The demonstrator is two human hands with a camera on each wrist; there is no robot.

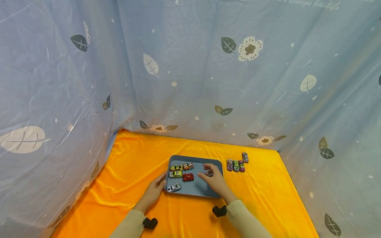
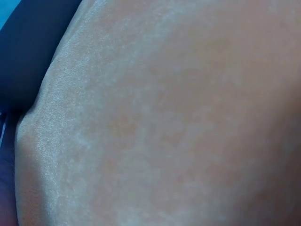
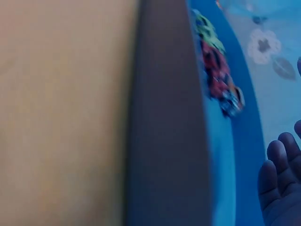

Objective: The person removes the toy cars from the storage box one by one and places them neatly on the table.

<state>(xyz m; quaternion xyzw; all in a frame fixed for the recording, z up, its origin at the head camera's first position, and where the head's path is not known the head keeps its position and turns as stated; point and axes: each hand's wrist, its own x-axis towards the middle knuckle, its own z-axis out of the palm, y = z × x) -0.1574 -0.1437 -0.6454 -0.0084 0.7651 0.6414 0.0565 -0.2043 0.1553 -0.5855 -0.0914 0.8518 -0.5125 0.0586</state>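
Note:
A grey-blue tray (image 1: 196, 191) lies on the cloth with several toy cars in its left half. Yellow (image 1: 176, 168) and yellow-green (image 1: 175, 174) toy cars sit near an orange-and-white toy car (image 1: 188, 166) and a red toy car (image 1: 188, 177). A white toy car (image 1: 174, 187) stands at an angle in the near left corner. My left hand (image 1: 153, 190) grips the tray's left edge, its fingertips partly hidden. Over the tray's right half is my right hand (image 1: 215, 180), fingers spread and loosely bent, holding nothing visible. In the right wrist view its fingers (image 3: 277, 157) appear at the lower right.
Right of the tray, a purple toy car (image 1: 230, 164), a green toy car (image 1: 236, 165) and a magenta toy car (image 1: 241, 166) stand side by side, with a grey toy car (image 1: 245, 157) just behind. Orange cloth (image 1: 190, 215) covers the surface; patterned blue curtains (image 1: 190, 72) surround it.

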